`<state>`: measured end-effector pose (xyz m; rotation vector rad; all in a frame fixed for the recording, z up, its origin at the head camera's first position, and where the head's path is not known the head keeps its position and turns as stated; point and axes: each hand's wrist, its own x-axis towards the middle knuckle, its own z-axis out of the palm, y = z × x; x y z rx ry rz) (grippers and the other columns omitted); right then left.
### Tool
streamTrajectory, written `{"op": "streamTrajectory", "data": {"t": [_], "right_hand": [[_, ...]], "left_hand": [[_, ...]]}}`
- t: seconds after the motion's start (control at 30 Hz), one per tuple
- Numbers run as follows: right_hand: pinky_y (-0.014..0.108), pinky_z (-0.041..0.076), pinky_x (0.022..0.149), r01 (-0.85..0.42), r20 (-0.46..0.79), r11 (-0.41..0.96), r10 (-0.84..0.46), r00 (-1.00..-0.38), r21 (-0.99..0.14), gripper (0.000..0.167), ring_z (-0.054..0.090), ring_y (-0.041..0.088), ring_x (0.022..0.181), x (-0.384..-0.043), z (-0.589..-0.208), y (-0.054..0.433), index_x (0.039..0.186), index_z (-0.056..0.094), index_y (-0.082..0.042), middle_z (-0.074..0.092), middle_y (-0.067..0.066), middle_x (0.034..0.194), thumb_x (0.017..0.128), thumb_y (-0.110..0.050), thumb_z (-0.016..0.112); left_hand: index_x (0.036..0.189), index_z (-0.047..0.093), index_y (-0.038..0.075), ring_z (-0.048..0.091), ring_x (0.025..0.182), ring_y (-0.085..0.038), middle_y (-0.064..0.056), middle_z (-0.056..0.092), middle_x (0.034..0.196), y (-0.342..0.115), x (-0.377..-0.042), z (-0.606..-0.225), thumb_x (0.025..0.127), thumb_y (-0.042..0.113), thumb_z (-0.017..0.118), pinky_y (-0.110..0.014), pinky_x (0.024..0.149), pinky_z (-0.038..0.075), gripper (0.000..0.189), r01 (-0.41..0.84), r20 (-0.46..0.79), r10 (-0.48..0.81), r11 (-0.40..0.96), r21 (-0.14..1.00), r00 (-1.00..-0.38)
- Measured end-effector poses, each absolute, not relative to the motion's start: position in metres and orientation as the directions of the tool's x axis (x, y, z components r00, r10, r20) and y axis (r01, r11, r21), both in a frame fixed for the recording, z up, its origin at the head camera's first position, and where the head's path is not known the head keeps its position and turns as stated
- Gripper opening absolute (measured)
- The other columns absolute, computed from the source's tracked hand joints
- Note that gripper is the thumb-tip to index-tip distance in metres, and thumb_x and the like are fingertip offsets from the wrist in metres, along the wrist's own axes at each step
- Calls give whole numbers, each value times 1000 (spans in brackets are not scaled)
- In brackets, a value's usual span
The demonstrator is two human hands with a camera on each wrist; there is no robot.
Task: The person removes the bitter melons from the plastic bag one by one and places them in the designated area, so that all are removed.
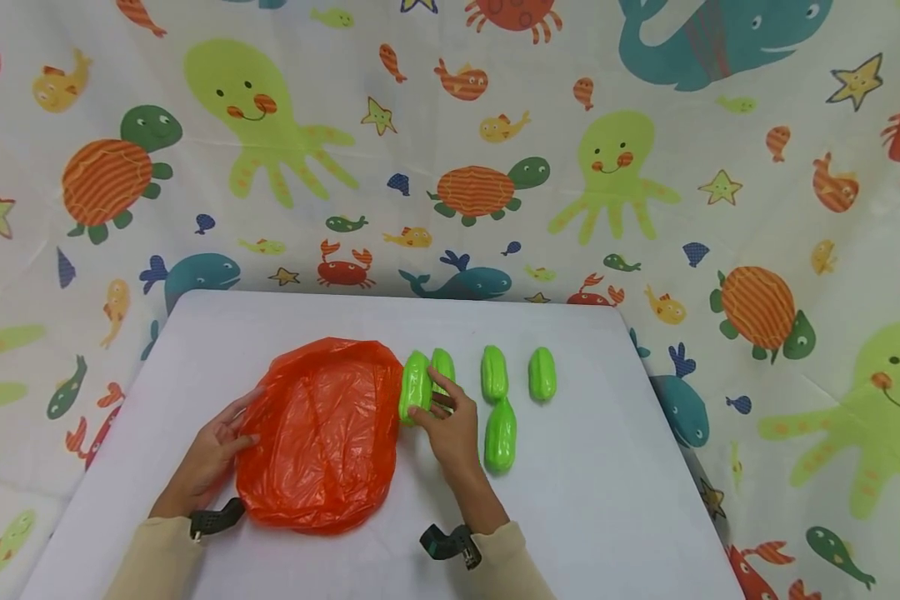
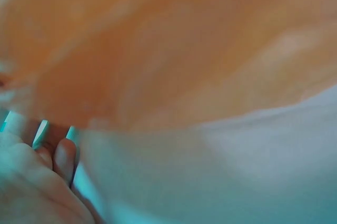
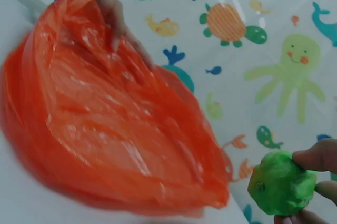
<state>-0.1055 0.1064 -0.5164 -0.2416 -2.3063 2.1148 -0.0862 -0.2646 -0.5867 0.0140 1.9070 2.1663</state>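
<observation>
A red-orange plastic bag (image 1: pixel 318 433) lies with its mouth spread wide on the white table. My left hand (image 1: pixel 213 450) grips its left rim, the thumb over the edge; in the left wrist view, blurred bag film hides most of that hand's fingertips. My right hand (image 1: pixel 450 421) holds a shiny green oblong piece (image 1: pixel 416 386) by its sides, right at the bag's right rim. Seen end-on in the right wrist view, the green piece (image 3: pixel 281 184) has a crumpled, lumpy end between thumb and fingers. Another green piece (image 1: pixel 443 364) stands just behind, partly covered by the fingers.
To the right lie more green pieces: two end to end, the upper one (image 1: pixel 494 373) and the lower one (image 1: pixel 501 437), and a single one (image 1: pixel 542 374) farther right. The white table (image 1: pixel 607 500) ends at a curtain (image 1: pixel 420 125) printed with sea animals.
</observation>
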Motion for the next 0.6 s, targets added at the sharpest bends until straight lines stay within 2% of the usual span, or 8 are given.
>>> {"op": "streamTrajectory", "data": {"t": [0.13,0.23,0.47,0.6], "right_hand": [[34,59,103,126,-106,118,161,-981,-985,68,61,29,128,-103,-511,129,146,66,-32,60,2,149,86,-6,85],[35,59,103,146,-120,127,188,-975,-981,68,62,28,128,-102,-507,145,146,65,-34,61,3,148,87,-6,84],[21,58,92,145,-121,85,232,-965,-986,68,58,31,131,-99,-504,186,148,64,-29,57,7,152,88,-1,82],[16,57,88,164,-131,104,272,-953,-981,69,58,30,131,-91,-506,209,149,62,-29,56,7,153,89,0,80]], "left_hand": [[170,28,23,63,129,6,20,49,161,-264,-88,-588,107,6,61,-20,99,58,74,-184,-157,201,-122,975,-967],[170,28,23,62,129,6,18,47,163,-265,-87,-587,107,6,62,-20,100,58,74,-179,-155,200,-111,978,-968],[170,29,25,61,129,9,12,40,170,-264,-87,-585,106,11,64,-20,100,57,73,-192,-177,175,-74,979,-969],[170,29,26,61,129,8,11,38,171,-263,-87,-583,106,12,64,-19,101,57,74,-207,-192,175,-72,976,-966]]}}
